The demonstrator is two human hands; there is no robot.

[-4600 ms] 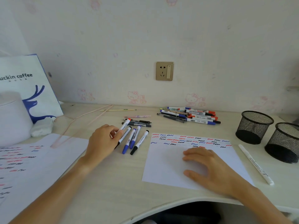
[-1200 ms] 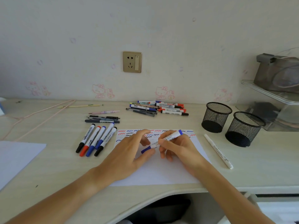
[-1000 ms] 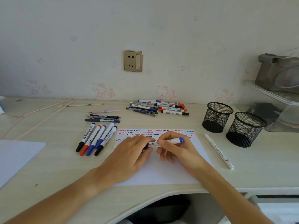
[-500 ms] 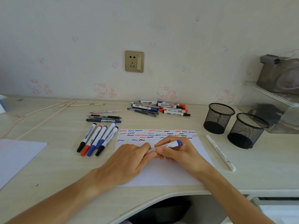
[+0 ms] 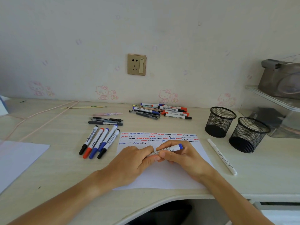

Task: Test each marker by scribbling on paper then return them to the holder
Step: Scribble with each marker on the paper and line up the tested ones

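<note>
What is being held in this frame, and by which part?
A blue marker: the right hand grips the barrel, while the left hand pinches its cap end, which its fingers hide.

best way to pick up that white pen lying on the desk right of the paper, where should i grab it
Pinch the white pen across the middle of its barrel, coming from above. It lies flat on the desk, running from far-left to near-right, with bare surface along both long sides. The right hand is nearer, but it now holds the blue marker.
</note>
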